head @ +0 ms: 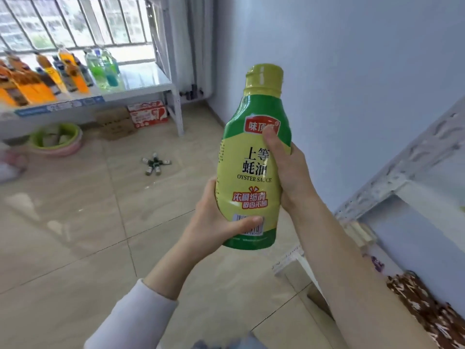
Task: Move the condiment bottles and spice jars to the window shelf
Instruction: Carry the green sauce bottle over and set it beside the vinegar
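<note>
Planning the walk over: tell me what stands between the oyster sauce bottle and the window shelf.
Only a cluster of small bottles on the floor lies between the oyster sauce bottle, held by the left hand and right hand, and the window shelf. The shelf's right end is bare.

We hold oyster sauce bottle [251, 157] at centre, left hand [214, 222] low, right hand [286, 167] higher; window shelf [146, 80] w/ drink bottles [63, 69] far left; small bottles [154, 163] on floor [75, 222] btwn.

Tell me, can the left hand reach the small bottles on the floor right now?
Probably not: the left hand grips the oyster sauce bottle, and the small bottles lie far ahead on the floor.
</note>
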Motion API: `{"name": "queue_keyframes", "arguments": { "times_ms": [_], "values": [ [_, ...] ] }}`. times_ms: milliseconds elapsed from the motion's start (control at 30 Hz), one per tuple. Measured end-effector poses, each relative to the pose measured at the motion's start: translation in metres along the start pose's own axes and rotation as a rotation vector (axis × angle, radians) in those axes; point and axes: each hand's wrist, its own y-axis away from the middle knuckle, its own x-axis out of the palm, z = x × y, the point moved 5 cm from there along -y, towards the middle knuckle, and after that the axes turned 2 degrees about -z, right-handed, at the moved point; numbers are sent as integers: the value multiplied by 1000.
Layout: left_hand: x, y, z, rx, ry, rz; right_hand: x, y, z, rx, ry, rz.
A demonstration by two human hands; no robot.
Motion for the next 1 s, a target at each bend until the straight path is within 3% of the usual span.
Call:
{"name": "queue_keyframes", "arguments": {
  "times_ms": [400,1000],
  "values": [
    [-157,-142,51,-102,-39,-273,164,-195,-45,99,23,247],
    [-345,-423,62,-134,-117,-437,346,-501,-28,134,-7,368]
  ]
}}
